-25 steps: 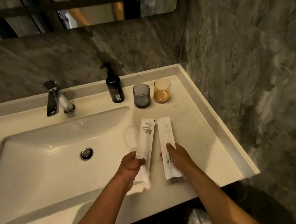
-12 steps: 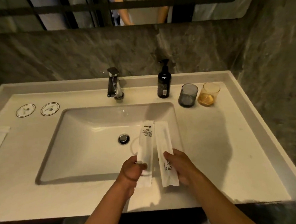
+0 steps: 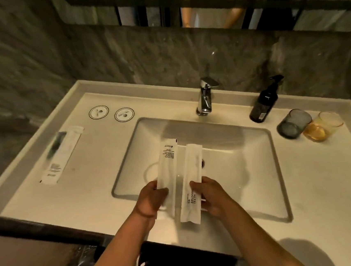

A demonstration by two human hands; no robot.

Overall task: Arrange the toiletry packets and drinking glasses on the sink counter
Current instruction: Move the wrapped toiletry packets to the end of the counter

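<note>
My left hand (image 3: pixel 151 199) grips the lower end of a long white toiletry packet (image 3: pixel 168 165) with small print at its top. Beside it, my right hand (image 3: pixel 211 193) holds a second white packet (image 3: pixel 191 182) printed "BRUSHING TEETH". Both packets are held lengthwise above the front of the sink basin (image 3: pixel 248 168). A third packet (image 3: pixel 62 154), with a dark item inside, lies flat on the left counter. A grey glass (image 3: pixel 293 123) and an amber glass (image 3: pixel 323 126) stand touching side by side at the right rear of the counter.
A chrome faucet (image 3: pixel 205 96) rises behind the basin, with a dark pump bottle (image 3: pixel 265 102) to its right. Two round coasters (image 3: pixel 99 112) (image 3: pixel 124 114) lie at the left rear. The white counter (image 3: pixel 325 182) has a raised rim against grey stone walls; a mirror hangs above.
My view has swung left along the counter. Both hands carried their packets from the right counter to over the basin. The left packet and coasters have come into view.
</note>
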